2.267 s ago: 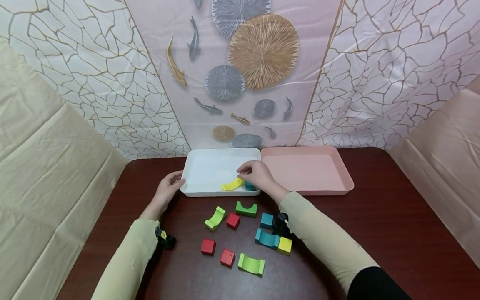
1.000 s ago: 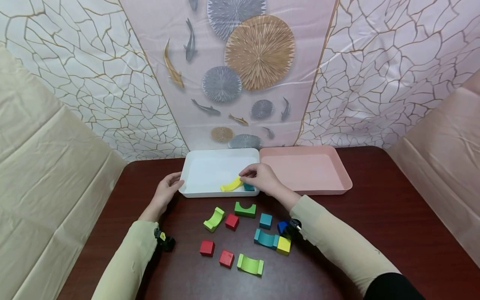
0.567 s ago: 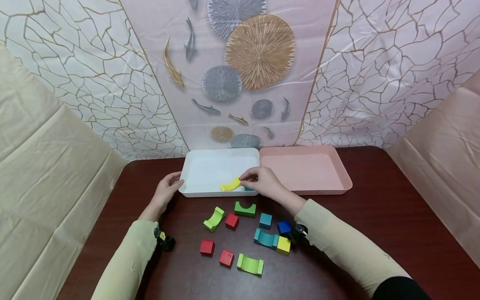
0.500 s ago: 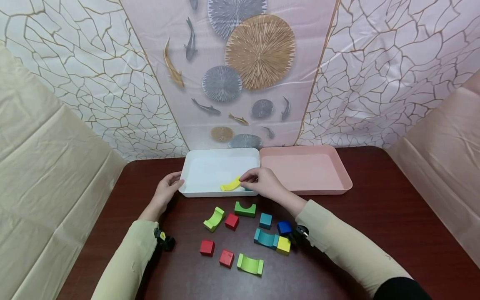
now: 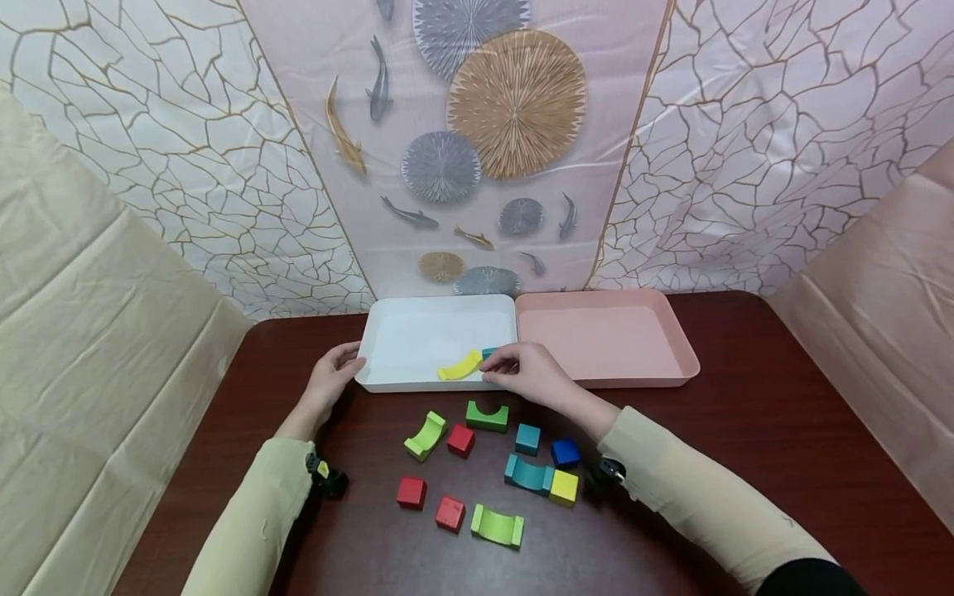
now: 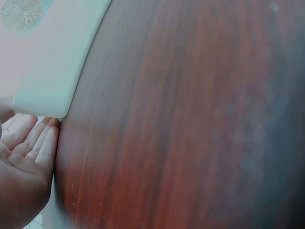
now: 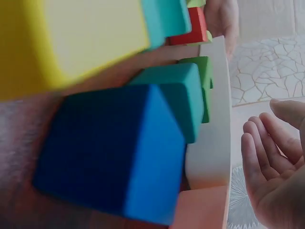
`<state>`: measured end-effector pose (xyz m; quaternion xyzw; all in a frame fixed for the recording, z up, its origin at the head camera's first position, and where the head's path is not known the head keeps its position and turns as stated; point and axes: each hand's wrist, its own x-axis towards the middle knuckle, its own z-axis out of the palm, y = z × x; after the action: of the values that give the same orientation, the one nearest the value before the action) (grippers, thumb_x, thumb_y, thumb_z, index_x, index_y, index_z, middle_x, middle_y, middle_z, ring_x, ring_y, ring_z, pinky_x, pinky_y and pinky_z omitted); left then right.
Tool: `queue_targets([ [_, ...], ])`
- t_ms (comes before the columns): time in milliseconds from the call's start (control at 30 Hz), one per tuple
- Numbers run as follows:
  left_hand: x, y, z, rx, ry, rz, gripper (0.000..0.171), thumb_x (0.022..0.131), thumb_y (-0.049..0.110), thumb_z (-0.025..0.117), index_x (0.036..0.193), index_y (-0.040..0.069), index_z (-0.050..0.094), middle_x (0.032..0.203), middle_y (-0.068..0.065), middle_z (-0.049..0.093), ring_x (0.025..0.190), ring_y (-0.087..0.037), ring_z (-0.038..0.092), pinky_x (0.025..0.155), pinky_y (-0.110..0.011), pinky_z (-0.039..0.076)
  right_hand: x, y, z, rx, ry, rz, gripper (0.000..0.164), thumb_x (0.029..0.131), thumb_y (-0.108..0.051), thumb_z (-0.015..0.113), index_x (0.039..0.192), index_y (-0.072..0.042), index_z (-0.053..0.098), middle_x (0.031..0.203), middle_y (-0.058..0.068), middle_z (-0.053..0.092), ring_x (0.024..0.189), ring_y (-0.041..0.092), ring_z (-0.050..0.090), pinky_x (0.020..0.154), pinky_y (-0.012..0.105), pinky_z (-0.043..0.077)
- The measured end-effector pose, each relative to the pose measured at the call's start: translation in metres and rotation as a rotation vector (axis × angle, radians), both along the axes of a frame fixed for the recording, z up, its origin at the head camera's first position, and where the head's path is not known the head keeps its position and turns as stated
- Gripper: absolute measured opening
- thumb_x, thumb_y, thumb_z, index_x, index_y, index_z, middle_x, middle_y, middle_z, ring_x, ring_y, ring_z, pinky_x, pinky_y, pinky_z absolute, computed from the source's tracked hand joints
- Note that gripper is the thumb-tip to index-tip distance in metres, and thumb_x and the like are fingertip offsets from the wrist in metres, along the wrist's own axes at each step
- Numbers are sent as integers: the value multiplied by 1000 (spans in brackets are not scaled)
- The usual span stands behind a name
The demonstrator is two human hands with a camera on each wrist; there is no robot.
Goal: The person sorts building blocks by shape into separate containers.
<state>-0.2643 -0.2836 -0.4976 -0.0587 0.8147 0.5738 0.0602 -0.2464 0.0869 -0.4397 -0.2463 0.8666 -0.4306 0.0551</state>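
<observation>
Left hand (image 5: 333,378) pinches white tray (image 5: 417,339); right hand (image 5: 529,372) perhaps touches its teal block (image 5: 488,353).

The right hand (image 5: 531,372) has drawn nearer and a little to the right, and its fingers are now at the white tray's (image 5: 417,339) near right corner. The teal piece (image 5: 488,353), earlier glimpsed on the near side of the fingers, now shows on their far side, beside the yellow arch's (image 5: 460,367) uncovered right end. The blue cube (image 5: 566,453), at first out of sight, is fully visible.
</observation>
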Motion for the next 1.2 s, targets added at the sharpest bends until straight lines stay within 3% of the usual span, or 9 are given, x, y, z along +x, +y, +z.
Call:
queue_targets([
  [267,-1,2,3,9,-18,4,56,113,20,53,163,0,36,166,-26,40,152,-40,43,124,-48,38,7,4,-6,16,-3,22,15,96,-13,80,108,-5,82,98,5,80,86,14,69,80,25,58],
  [533,13,12,29,16,-39,-7,55,112,13,52,162,-4,36,165,-29,40,152,-42,42,124,-50,38,13,8,-8,35,-14,50,18,97,-13,79,112,-3,81,100,6,80,87,15,71,81,26,60],
  [633,15,13,32,23,-37,-10,55,112,14,52,162,-4,36,165,-29,40,152,-42,42,124,-51,38,15,10,-8,30,-16,52,19,97,-13,79,113,-3,81,101,7,80,88,16,73,82,27,61],
  [833,16,12,34,8,-37,-15,54,112,13,52,161,-5,37,164,-30,41,151,-43,44,118,-39,45,17,14,-11,27,-13,60,22,96,-13,79,114,-1,80,103,9,82,90,19,75,83,30,63],
  [1200,0,0,1,3,-10,1,57,113,23,55,163,2,37,165,-24,43,151,-37,45,107,-23,46,21,22,-18,28,-40,62,23,95,-13,80,114,0,80,105,11,82,91,21,77,82,28,64],
])
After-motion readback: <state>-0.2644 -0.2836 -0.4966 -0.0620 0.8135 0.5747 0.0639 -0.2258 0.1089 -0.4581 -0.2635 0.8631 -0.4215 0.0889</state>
